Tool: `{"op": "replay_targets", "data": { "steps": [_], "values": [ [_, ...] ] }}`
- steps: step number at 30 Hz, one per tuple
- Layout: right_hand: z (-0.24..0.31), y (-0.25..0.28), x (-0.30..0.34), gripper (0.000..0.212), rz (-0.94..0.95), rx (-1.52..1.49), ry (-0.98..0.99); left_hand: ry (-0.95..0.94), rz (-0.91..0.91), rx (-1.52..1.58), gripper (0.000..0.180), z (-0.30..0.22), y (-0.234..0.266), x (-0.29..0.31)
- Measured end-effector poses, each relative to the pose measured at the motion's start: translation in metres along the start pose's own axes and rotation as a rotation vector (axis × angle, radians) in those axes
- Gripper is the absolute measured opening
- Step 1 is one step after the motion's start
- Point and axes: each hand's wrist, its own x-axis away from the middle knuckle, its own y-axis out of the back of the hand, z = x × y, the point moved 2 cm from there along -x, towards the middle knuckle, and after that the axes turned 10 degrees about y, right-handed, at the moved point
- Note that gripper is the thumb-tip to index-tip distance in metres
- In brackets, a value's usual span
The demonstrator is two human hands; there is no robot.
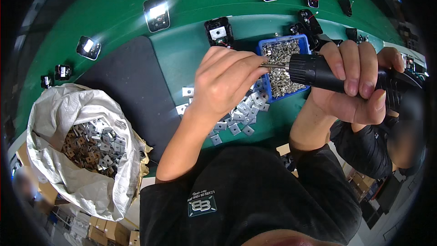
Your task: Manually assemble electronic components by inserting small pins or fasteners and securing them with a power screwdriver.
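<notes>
Nearest the body, at the person's left, an open white sack (59,109) brims with square metal plates (93,146), and more such plates (239,118) lie loose on the green table (191,59) under the hands. The right hand (355,79) is wrapped tight around a black electric screwdriver (318,70), while the left hand (223,79) has its fingertips pinched together at the driver's bit (273,65). Just behind stands a blue tray of screws (284,66), beside a dark mat (132,86), with small black housings (218,31) scattered farther back.
</notes>
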Motion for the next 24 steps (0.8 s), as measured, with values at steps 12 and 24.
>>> {"op": "replay_targets", "data": {
  "steps": [12,24],
  "values": [
    [-0.029,-0.008,-0.010,0.057,0.049,0.227,0.046,0.149,0.218,-0.202,0.089,0.028,0.044,-0.015],
    [-0.091,0.002,-0.011,0.057,-0.129,0.541,0.061,0.240,0.200,-0.243,0.074,0.052,0.026,-0.012]
  ]
}}
